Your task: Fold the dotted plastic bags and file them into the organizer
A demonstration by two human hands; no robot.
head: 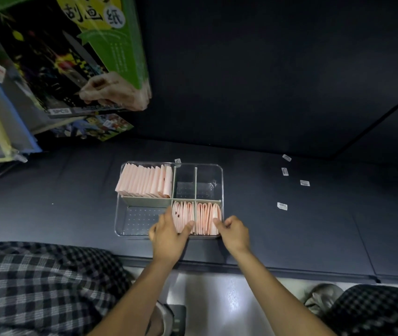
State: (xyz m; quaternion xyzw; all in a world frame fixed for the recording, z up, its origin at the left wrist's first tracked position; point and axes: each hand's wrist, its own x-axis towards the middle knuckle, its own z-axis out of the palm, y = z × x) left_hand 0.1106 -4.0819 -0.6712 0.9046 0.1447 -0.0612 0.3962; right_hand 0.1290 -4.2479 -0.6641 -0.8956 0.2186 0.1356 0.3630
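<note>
Both forearms come up from the bottom edge, w/ checkered fabric on either side, cut off by the frame. Left hand (pixel 167 235) covers the organizer's (pixel 222 180) near wall, thumb pressed on the folded pink bags (pixel 183 215) in the near-middle slot; its other fingers are hidden behind the hand, can't tell their spread. Right hand (pixel 233 230) has fingers curled narrow at the near-right corner, fingertips touching the second near batch (pixel 207 218). Third batch (pixel 145 181) fills the far-left slot. So 3 batches in all, each standing on edge, rows running left-right. Exact bag count is too tight to make out. Organizer sits mid dark mat (pixel 314 226). 5 small white tags (pixel 282 206) lie scattered on the mat.
</note>
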